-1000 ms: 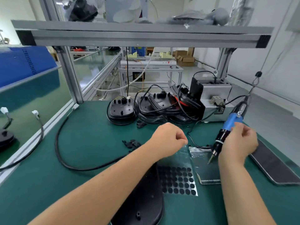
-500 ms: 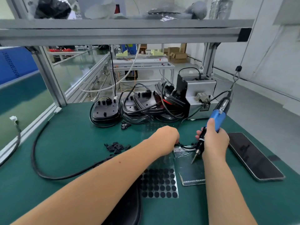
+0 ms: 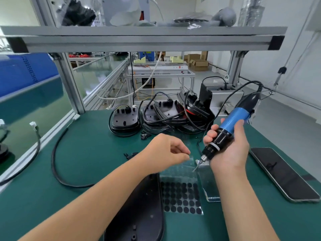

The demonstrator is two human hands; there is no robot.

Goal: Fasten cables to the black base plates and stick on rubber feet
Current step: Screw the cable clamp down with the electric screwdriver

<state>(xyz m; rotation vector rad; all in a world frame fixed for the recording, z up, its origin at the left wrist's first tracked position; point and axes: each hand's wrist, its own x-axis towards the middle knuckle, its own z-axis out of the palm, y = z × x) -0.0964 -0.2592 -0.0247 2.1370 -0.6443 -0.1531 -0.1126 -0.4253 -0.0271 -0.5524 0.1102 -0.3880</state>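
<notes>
A black base plate [image 3: 144, 214] lies at the front edge, partly under my left forearm. Its black cable [image 3: 55, 162] loops off to the left. Beside the plate on the right lies a clear sheet of round black rubber feet [image 3: 180, 197]. My left hand [image 3: 166, 152] hovers over the sheet's far end, thumb and forefinger pinching a tiny dark piece. My right hand [image 3: 227, 150] grips a blue and black electric screwdriver [image 3: 225, 129], whose bit points down and left over a small silver tray [image 3: 206, 181].
Several cabled base plates [image 3: 125, 120] are piled at the back of the green mat, in front of a grey machine [image 3: 224, 96]. Small black clips [image 3: 131, 154] lie near the middle. A phone [image 3: 281, 174] lies at the right. A metal shelf beam [image 3: 139, 39] crosses overhead.
My right hand has lifted the screwdriver and tilted it flatter, bit toward my left hand. My left hand's fingers have loosened from a fist into a pinch.
</notes>
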